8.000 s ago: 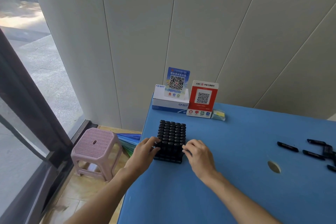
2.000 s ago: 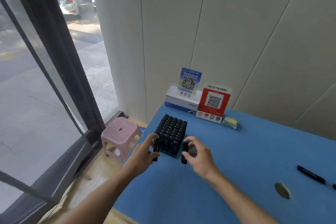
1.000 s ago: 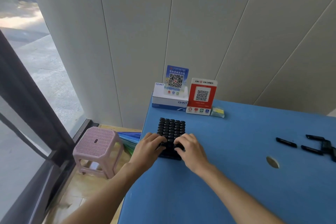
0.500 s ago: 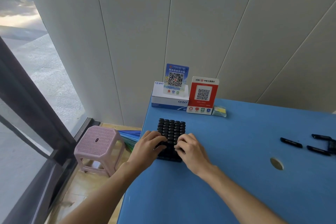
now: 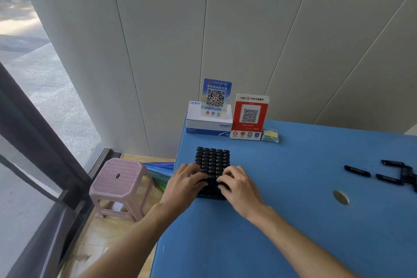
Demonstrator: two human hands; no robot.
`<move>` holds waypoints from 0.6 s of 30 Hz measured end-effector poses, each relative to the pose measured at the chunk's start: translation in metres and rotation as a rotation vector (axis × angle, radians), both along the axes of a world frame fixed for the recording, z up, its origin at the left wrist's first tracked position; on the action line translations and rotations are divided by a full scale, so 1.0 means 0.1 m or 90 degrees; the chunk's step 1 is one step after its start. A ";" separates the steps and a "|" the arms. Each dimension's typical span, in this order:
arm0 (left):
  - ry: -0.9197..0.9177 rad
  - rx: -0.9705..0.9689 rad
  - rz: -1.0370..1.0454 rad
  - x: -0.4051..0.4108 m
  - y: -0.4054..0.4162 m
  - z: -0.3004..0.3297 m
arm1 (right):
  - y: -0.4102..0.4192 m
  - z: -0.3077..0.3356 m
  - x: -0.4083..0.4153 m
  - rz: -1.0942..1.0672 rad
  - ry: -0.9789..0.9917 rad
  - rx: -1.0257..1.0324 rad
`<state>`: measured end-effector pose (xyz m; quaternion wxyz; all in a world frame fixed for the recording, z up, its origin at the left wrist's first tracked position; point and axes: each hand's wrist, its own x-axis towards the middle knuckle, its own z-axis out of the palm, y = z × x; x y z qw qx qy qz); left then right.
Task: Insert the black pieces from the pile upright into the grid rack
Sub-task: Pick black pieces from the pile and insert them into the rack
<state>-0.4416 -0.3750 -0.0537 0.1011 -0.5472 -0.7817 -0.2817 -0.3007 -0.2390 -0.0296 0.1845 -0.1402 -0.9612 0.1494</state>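
The black grid rack (image 5: 212, 159) stands near the left edge of the blue table (image 5: 293, 228), its cells filled with upright black pieces. My left hand (image 5: 185, 184) lies palm down on the rack's near left part, fingertips on the tops of the pieces. My right hand (image 5: 240, 187) lies the same way on the near right part. Neither hand shows a piece held between its fingers. The hands hide the near rows. A few loose black pieces (image 5: 357, 171) lie flat at the far right of the table.
A white CHNT box (image 5: 207, 125), a blue QR sign (image 5: 216, 98), a red QR sign (image 5: 250, 116) and a small packet (image 5: 270, 135) stand behind the rack by the wall. A round hole (image 5: 340, 197) is in the table. A pink stool (image 5: 118, 179) stands left, below the edge.
Two seconds ago each hand held a black piece upright at the rack's near edge. Both hands now lie on top of the rack, and since half a second ago they have barely moved.
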 end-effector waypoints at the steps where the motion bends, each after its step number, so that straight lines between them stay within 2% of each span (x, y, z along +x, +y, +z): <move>1: 0.013 0.003 -0.002 0.00 -0.01 -0.01 | 0.00 0.01 0.03 -0.003 -0.006 -0.002; 5: 0.086 0.009 -0.015 0.04 0.06 0.05 | 0.07 0.05 0.26 -0.056 -0.026 0.023; 10: 0.093 -0.021 -0.022 0.24 0.18 0.12 | 0.21 0.11 0.66 -0.149 -0.090 0.012; 18: 0.115 -0.043 -0.046 1.01 0.55 0.19 | 0.59 0.22 1.58 -0.243 -0.111 0.011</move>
